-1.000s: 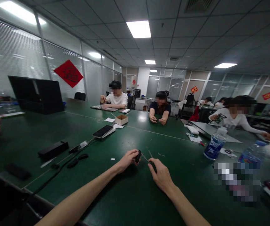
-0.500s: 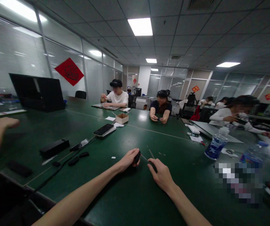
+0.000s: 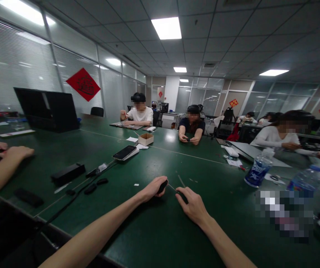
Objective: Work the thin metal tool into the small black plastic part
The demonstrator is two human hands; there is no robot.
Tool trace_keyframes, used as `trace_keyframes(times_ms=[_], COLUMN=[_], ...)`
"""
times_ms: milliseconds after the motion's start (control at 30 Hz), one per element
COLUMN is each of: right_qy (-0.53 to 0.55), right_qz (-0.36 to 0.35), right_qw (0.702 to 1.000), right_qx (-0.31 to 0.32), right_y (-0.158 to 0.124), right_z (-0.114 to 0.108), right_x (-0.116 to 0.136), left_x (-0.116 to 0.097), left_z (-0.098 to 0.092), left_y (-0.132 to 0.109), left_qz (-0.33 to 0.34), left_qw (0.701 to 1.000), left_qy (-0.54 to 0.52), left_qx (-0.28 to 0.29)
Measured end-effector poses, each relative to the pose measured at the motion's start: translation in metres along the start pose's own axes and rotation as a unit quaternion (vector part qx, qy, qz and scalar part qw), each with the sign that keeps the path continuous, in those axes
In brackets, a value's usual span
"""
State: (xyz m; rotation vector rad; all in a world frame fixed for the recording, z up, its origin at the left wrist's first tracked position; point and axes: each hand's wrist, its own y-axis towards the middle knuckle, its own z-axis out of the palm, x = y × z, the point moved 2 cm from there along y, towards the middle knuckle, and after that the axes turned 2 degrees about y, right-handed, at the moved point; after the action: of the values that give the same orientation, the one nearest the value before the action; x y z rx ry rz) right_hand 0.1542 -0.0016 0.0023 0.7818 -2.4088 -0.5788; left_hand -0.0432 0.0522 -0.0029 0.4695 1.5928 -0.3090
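Over the green table (image 3: 137, 230), my left hand (image 3: 154, 188) is closed around a small black object (image 3: 163, 186); the fingers cover much of it. From my closed right hand (image 3: 193, 204) a thin metal shaft (image 3: 172, 187), like that of a small screwdriver, points at the black object. Its handle is mostly hidden in the fingers. Whether the tip touches the object I cannot tell. Just beyond my right hand is a thin pale strip (image 3: 181, 181). Left of my hands lies a small white scrap (image 3: 136, 184).
A black box (image 3: 68, 174), small black pieces (image 3: 90, 189) and a cable (image 3: 65, 207) are on the left. A phone (image 3: 125, 152) and an open carton (image 3: 145, 139) stand farther back. Bottles (image 3: 258, 169) are on the right. Another person's hands (image 3: 17, 152) work at far left.
The whole view has shifted slightly. My two hands keep nearly the same pose, with the shaft still pointed at the black object. At far left, another person's hands have come further into view.
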Motion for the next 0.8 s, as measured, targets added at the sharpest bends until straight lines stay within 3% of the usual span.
trace_keyframes(times_ms=[600,800], right_qy=[0.000,-0.007], right_qz=[-0.009,-0.008], right_qw=[1.000,1.000], right_qx=[-0.007,-0.002], right_y=[0.000,-0.001], right_z=[0.000,-0.001], right_x=[-0.001,-0.001], left_x=[0.006,0.005], left_z=[-0.001,0.000], left_y=[0.004,0.003], left_qz=[-0.020,0.022], left_qw=[0.999,0.994], left_qy=[0.038,0.103], left_qx=[-0.007,-0.006])
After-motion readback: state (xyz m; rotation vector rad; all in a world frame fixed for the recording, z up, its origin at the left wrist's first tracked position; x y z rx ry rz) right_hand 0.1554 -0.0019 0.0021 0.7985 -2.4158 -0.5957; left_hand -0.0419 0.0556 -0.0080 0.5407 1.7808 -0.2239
